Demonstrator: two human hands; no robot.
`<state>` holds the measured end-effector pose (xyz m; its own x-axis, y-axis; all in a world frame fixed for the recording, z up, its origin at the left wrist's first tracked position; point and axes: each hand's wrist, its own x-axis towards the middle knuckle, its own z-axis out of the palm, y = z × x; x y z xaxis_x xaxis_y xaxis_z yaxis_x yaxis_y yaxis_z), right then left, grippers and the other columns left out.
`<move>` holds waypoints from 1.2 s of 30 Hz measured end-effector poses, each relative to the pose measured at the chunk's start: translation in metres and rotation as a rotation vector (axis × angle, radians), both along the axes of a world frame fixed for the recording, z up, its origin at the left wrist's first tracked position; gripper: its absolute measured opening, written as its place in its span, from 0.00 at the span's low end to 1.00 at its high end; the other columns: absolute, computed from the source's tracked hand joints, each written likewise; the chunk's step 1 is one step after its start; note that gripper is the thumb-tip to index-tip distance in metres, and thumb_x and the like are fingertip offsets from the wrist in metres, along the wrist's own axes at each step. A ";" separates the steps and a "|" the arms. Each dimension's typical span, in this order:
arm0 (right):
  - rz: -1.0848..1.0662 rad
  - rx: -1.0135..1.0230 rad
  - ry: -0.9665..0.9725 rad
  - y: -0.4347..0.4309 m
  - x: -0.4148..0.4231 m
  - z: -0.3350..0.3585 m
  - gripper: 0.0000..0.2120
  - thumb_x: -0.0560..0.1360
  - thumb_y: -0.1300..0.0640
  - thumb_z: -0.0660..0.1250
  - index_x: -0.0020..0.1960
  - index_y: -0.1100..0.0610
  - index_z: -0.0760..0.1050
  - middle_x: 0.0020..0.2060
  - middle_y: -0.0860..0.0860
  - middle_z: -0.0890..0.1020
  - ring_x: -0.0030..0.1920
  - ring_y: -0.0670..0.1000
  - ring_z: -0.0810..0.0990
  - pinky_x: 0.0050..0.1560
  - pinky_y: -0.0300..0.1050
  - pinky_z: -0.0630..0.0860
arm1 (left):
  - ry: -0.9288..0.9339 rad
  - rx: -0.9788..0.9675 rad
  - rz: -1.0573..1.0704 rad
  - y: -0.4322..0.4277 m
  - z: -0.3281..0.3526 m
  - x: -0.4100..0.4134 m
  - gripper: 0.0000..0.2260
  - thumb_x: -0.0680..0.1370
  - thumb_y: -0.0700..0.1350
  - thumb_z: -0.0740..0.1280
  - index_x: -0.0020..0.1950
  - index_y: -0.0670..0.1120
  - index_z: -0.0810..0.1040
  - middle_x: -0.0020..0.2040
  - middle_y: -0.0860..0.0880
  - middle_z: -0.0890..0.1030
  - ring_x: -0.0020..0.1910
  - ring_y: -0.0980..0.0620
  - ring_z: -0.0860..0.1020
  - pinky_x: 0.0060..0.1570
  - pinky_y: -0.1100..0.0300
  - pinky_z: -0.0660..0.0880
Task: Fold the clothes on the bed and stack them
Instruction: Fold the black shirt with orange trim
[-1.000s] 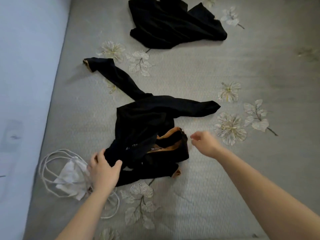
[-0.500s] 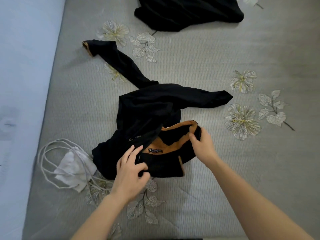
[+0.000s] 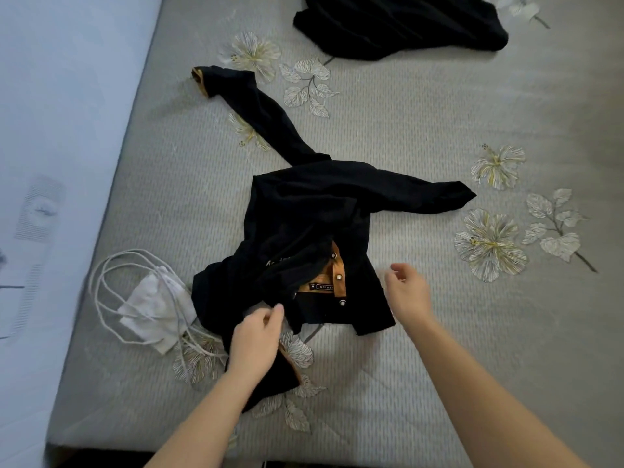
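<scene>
**Flagging fold hazards: crumpled black long-sleeved shirt (image 3: 304, 211) of soft fabric, tan-lined collar**

Location: middle of the grey woven bed cover (image 3: 439, 113) with pale embroidered flowers. Buttoned placket and tan lining facing up. One sleeve trailing up and left, the other lying out to the right.

Left hand (image 3: 256, 336): thumb and fingertips closed in a pinch on the near edge of the shirt, with a tan-edged flap running under the palm.

Right hand (image 3: 410, 292): fingers loosely curled, gripping nothing, hanging just beside the shirt's right edge.

Hazard one: pulling from the left pinch alone. Likely drags the whole bundle sideways and twists it tighter, with the right side unanchored.

Hazard two: folding before spreading. Likely traps both sleeves at odd angles and yields a lumpy, lopsided packet, poor footing for a stack.

Hazard three: white cloth drawstring pouch (image 3: 152, 305) with looped cords, just beside the shirt's left edge. Cords close enough to snag in a fold or ride along with a tug.

Hazard four: second black crumpled garment (image 3: 398, 25) at the far end, well apart, unfolded. Same colour, so edges easy to misjudge in dim light.
</scene>
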<state>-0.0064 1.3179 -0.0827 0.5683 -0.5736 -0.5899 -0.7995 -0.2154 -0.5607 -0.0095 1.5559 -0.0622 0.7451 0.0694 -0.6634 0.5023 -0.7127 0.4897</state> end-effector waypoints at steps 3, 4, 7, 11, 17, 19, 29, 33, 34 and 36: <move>0.022 0.118 0.090 0.009 0.004 -0.017 0.15 0.77 0.52 0.65 0.60 0.58 0.71 0.53 0.51 0.75 0.55 0.53 0.77 0.51 0.46 0.74 | 0.279 -0.383 0.745 -0.031 -0.011 0.017 0.18 0.77 0.56 0.65 0.54 0.41 0.77 0.49 0.45 0.81 0.50 0.46 0.80 0.57 0.49 0.76; 0.003 0.194 0.099 0.014 0.005 -0.016 0.13 0.77 0.54 0.67 0.58 0.59 0.71 0.50 0.51 0.75 0.51 0.52 0.77 0.48 0.45 0.75 | 0.343 -0.483 0.943 -0.037 -0.012 0.023 0.18 0.77 0.53 0.68 0.60 0.41 0.75 0.55 0.44 0.80 0.54 0.45 0.79 0.59 0.50 0.75; -0.035 0.430 0.100 0.021 0.009 0.002 0.04 0.75 0.61 0.67 0.46 0.63 0.76 0.38 0.55 0.77 0.35 0.52 0.75 0.34 0.44 0.72 | 0.518 -0.692 1.216 -0.042 0.000 0.036 0.16 0.77 0.41 0.68 0.64 0.42 0.70 0.56 0.43 0.77 0.57 0.45 0.77 0.62 0.52 0.69; -0.154 0.660 0.031 0.004 0.010 0.031 0.07 0.69 0.62 0.69 0.46 0.63 0.77 0.42 0.57 0.82 0.43 0.55 0.81 0.38 0.45 0.77 | 0.531 -0.721 1.150 -0.034 0.024 0.039 0.06 0.73 0.36 0.64 0.49 0.42 0.74 0.43 0.46 0.78 0.43 0.48 0.77 0.48 0.54 0.72; -0.289 0.829 -0.161 -0.040 0.003 0.099 0.21 0.73 0.50 0.69 0.61 0.61 0.78 0.58 0.56 0.81 0.59 0.57 0.79 0.58 0.48 0.72 | 0.359 -0.791 1.189 -0.031 0.085 0.037 0.08 0.74 0.51 0.67 0.50 0.49 0.76 0.49 0.49 0.79 0.50 0.51 0.77 0.58 0.50 0.66; -0.374 0.808 -0.255 -0.053 0.005 0.129 0.20 0.75 0.51 0.67 0.62 0.61 0.77 0.56 0.56 0.82 0.58 0.56 0.80 0.52 0.46 0.77 | 0.242 -0.715 1.151 -0.043 0.115 0.037 0.06 0.75 0.50 0.68 0.47 0.49 0.76 0.50 0.49 0.79 0.53 0.52 0.77 0.59 0.52 0.65; -0.197 0.614 -0.797 -0.146 -0.058 0.337 0.10 0.75 0.55 0.68 0.38 0.59 0.73 0.33 0.54 0.74 0.35 0.52 0.74 0.40 0.46 0.71 | -0.661 -0.718 0.843 -0.138 0.295 -0.028 0.12 0.74 0.51 0.71 0.33 0.49 0.75 0.36 0.48 0.76 0.39 0.51 0.77 0.45 0.53 0.76; -0.082 0.529 -0.973 -0.199 -0.098 0.407 0.16 0.76 0.56 0.67 0.30 0.55 0.71 0.28 0.52 0.73 0.31 0.51 0.73 0.36 0.44 0.71 | -0.807 -0.957 0.874 -0.200 0.349 -0.064 0.10 0.76 0.47 0.68 0.36 0.47 0.75 0.35 0.52 0.78 0.37 0.55 0.79 0.43 0.58 0.78; -0.075 0.511 -0.982 -0.212 -0.104 0.416 0.16 0.76 0.55 0.67 0.31 0.55 0.71 0.29 0.51 0.73 0.32 0.51 0.73 0.37 0.45 0.72 | -0.827 -1.001 0.876 -0.215 0.360 -0.069 0.10 0.77 0.45 0.68 0.36 0.47 0.75 0.33 0.53 0.78 0.36 0.56 0.79 0.41 0.60 0.78; -0.074 0.521 -0.965 -0.236 -0.111 0.426 0.14 0.76 0.53 0.67 0.33 0.54 0.71 0.31 0.51 0.75 0.35 0.51 0.75 0.39 0.45 0.75 | -0.825 -1.093 0.856 -0.236 0.373 -0.073 0.09 0.77 0.44 0.67 0.36 0.47 0.75 0.33 0.53 0.78 0.36 0.55 0.79 0.41 0.60 0.78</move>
<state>-0.1176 1.0823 0.3436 0.8956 -0.4344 -0.0957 0.0229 0.2599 -0.9654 -0.0826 1.3203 0.3111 0.8989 0.4182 -0.1307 -0.0952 0.4776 0.8734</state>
